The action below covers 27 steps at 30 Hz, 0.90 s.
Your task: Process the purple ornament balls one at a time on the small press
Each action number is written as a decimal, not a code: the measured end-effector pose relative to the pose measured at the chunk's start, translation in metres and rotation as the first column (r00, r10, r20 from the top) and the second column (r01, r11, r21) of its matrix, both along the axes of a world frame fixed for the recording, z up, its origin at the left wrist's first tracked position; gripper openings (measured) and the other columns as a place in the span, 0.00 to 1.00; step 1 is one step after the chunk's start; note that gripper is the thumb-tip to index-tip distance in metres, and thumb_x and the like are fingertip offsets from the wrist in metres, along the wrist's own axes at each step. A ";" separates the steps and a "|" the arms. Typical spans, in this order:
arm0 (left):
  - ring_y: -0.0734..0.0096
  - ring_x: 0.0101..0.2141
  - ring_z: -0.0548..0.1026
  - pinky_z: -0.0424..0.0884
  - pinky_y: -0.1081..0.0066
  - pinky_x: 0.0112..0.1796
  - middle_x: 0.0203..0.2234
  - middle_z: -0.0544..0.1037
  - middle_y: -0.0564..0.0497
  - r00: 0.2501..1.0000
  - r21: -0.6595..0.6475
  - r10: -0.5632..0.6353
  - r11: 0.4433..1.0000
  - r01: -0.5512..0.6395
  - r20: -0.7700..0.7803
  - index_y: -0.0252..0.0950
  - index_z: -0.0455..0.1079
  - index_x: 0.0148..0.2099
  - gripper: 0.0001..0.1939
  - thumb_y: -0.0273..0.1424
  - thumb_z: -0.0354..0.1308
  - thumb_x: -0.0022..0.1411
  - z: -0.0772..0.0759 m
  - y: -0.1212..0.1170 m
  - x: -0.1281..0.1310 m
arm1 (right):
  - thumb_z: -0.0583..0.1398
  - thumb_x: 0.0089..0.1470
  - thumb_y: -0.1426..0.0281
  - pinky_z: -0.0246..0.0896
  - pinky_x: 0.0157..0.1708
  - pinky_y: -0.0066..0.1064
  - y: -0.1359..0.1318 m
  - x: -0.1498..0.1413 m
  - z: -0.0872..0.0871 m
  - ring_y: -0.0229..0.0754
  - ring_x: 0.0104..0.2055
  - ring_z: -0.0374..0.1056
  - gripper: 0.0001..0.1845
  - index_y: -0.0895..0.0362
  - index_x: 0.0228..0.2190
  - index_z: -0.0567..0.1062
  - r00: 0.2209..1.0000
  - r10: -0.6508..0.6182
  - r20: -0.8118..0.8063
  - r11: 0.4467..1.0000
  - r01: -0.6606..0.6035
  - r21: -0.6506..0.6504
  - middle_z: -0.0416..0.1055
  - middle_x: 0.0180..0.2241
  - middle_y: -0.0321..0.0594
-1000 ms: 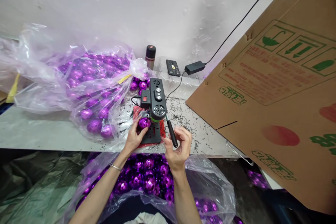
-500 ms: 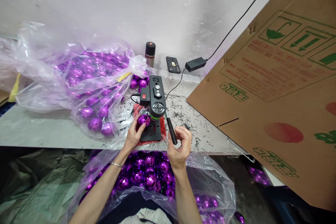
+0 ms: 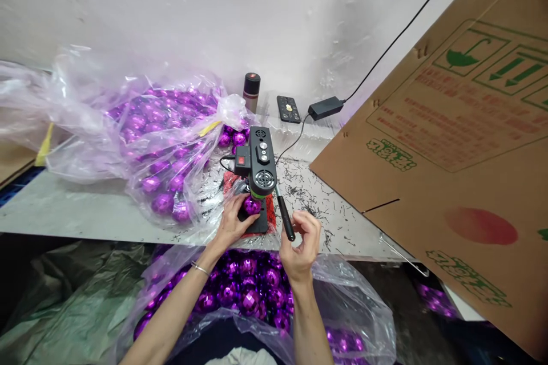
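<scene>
My left hand [image 3: 232, 220] grips a shiny purple faceted ball [image 3: 252, 205] between thumb and fingers. The ball sits right under the green-ringed head of a small black bench press machine [image 3: 262, 151], over its dark base plate [image 3: 258, 224]. Whether the head touches the ball cannot be made out. My right hand [image 3: 303, 239] is curled at the machine's black lever handle [image 3: 285, 218], which lies between the thumb and bent fingers. An open plastic bag [image 3: 351, 291] of many such balls lies at my lap, below the table edge.
A tied clear bag [image 3: 85, 142] of purple balls covers the table's left side. Behind the machine are a spray can [image 3: 251, 91], a phone [image 3: 288, 109] and a power adapter [image 3: 325, 108]. Dark slivers litter the tabletop [image 3: 342, 222]. A large carton [image 3: 428, 182] leans at the right.
My left hand has brought the ball rightward, from beside the machine's head to beneath it. My right hand stays at the lever handle. The whole view has shifted slightly.
</scene>
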<state>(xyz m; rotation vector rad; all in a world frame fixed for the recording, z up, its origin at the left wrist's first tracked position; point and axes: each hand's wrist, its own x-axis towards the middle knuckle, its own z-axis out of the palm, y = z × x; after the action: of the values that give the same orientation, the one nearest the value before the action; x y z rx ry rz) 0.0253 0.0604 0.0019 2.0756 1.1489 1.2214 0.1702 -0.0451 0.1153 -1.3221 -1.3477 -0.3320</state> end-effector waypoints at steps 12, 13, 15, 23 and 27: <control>0.50 0.55 0.79 0.70 0.48 0.61 0.54 0.81 0.41 0.999 -0.084 -0.043 0.996 0.042 -0.015 0.40 0.69 0.63 0.31 0.43 0.68 0.62 -0.009 0.000 -0.001 | 0.51 0.67 0.75 0.64 0.27 0.30 0.026 -0.011 0.025 0.37 0.28 0.70 0.16 0.54 0.27 0.68 0.960 0.281 -0.010 0.959 -0.280 0.051 0.70 0.25 0.35; 0.50 0.55 0.79 0.70 0.47 0.61 0.54 0.81 0.41 0.999 -0.084 -0.047 0.995 0.046 -0.011 0.39 0.69 0.63 0.31 0.43 0.68 0.62 -0.008 0.000 -0.001 | 0.50 0.67 0.76 0.62 0.26 0.30 0.027 -0.013 0.020 0.36 0.27 0.68 0.17 0.53 0.26 0.66 0.964 0.267 -0.017 0.962 -0.265 0.061 0.68 0.25 0.34; 0.49 0.56 0.79 0.69 0.47 0.61 0.55 0.80 0.41 0.998 -0.082 -0.060 0.995 0.059 -0.008 0.39 0.69 0.63 0.31 0.43 0.68 0.62 -0.007 0.000 -0.001 | 0.49 0.67 0.76 0.60 0.26 0.30 0.028 -0.014 0.007 0.36 0.26 0.65 0.17 0.53 0.26 0.65 0.963 0.269 -0.004 0.961 -0.268 0.071 0.67 0.25 0.34; 0.50 0.56 0.79 0.69 0.48 0.61 0.54 0.81 0.41 0.998 -0.084 -0.062 0.995 0.061 -0.015 0.39 0.70 0.63 0.30 0.41 0.69 0.62 -0.005 -0.002 -0.002 | 0.46 0.68 0.74 0.62 0.28 0.33 0.030 -0.012 -0.026 0.38 0.27 0.64 0.17 0.52 0.28 0.65 0.968 0.250 0.022 0.960 -0.251 0.123 0.66 0.26 0.34; 0.50 0.56 0.79 0.68 0.46 0.62 0.54 0.81 0.41 0.998 -0.091 -0.056 0.994 0.056 0.002 0.39 0.70 0.63 0.30 0.42 0.69 0.62 -0.007 -0.003 0.000 | 0.44 0.70 0.71 0.65 0.27 0.35 0.031 -0.015 -0.029 0.38 0.25 0.64 0.19 0.51 0.27 0.63 0.977 0.213 0.029 0.970 -0.215 0.118 0.64 0.25 0.33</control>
<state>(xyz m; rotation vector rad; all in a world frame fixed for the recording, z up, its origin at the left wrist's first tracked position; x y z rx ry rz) 0.0249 0.0575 -0.0055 2.0263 1.1181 1.1216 0.1553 -0.0146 0.0858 -1.0650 -1.4462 -0.2719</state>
